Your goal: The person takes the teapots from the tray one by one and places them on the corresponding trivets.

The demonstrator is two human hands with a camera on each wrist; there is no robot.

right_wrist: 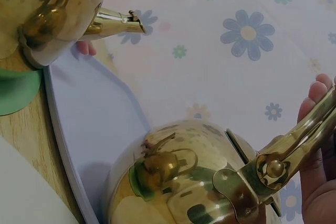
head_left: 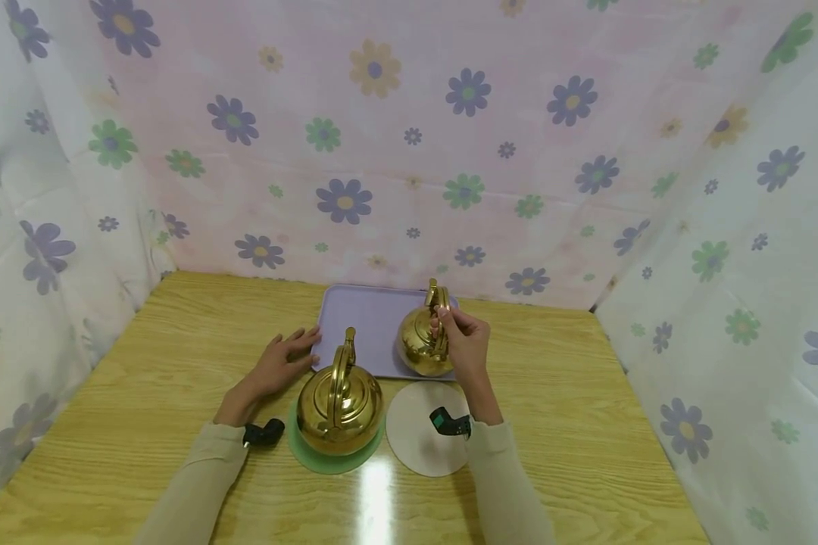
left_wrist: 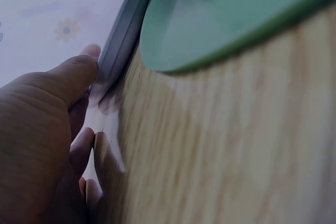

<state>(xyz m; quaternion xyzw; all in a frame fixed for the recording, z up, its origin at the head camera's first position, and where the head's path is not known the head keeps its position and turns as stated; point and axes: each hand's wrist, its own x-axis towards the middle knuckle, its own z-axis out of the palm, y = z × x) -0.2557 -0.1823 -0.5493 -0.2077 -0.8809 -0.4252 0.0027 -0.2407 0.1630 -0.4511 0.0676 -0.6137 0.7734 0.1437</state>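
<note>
R hand (head_left: 469, 346) grips round gold metal kettle (head_left: 419, 350). L hand (head_left: 281, 365) (fingers out) touches flat purple tray (head_left: 361, 312). Weak grip = poss. drop.

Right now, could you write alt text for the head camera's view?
A right hand grips the handle of a golden kettle at the right end of a lilac tray; the left hand touches its left edge. Nearer, a second golden kettle stands on a green mat beside a pale mat.
</note>
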